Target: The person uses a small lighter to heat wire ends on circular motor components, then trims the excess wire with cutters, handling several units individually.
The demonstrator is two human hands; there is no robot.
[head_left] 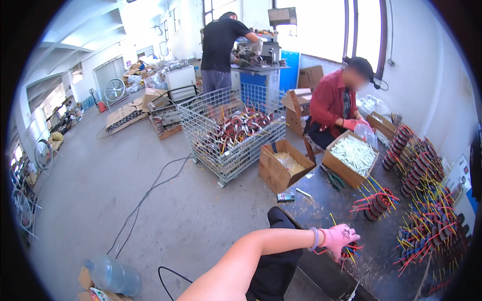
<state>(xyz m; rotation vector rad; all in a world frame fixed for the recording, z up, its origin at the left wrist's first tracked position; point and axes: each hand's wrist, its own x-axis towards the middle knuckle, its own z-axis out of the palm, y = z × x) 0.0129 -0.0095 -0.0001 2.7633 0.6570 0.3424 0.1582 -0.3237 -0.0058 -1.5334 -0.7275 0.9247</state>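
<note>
My left hand (339, 240), in a pink glove with a pale ring at the wrist, reaches across to the dark worktable (321, 210). Its fingers curl over a small wire-wound motor coil (350, 252) with red, yellow and blue leads, near the table's front edge. Part of the coil is hidden under the glove. Farther along the table stands a short stack of black coils (377, 205) with red and yellow leads. My right hand is out of view.
Many similar coils (432, 226) are piled at the right. Beyond are a box of white tubes (354, 153), a carton (278, 170) and a wire cage (231, 163) of coils. One person (329, 103) sits opposite; another (221, 47) stands at a machine. A water bottle (113, 275) lies lower left.
</note>
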